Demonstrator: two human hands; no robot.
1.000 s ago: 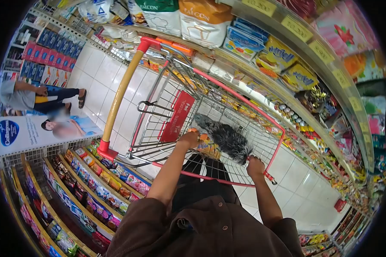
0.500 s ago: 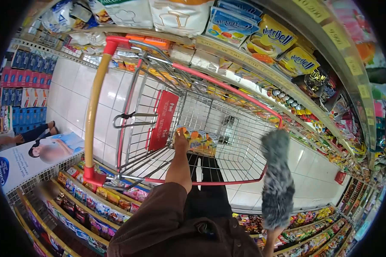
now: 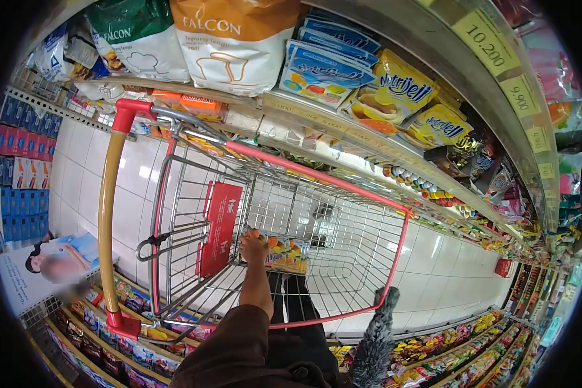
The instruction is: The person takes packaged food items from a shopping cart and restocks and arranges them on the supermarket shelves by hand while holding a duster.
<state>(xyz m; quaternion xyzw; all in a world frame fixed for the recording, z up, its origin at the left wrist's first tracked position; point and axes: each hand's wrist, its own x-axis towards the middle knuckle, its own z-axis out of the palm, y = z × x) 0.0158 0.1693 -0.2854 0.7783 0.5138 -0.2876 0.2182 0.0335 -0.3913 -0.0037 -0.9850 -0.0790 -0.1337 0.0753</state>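
My left hand reaches down into a wire shopping cart with red trim. Its fingers are closed on the left end of a row of yellow-orange jelly powder packs with fruit pictures, low in the basket. Beyond the cart's near right corner, a grey fluffy duster sticks up from the lower edge. My right hand is out of sight below it. A yellow-brown handle and a red seat panel are at the cart's left side.
A shelf ahead holds flour bags, blue packs and yellow packs. Low shelves of snack packets run behind me. White floor tiles lie under and around the cart. Stacked boxes stand far left.
The view has shifted, so the cart appears lower and farther left. My left hand stays at the packs. The duster has dropped lower, and my right wrist has left the view.
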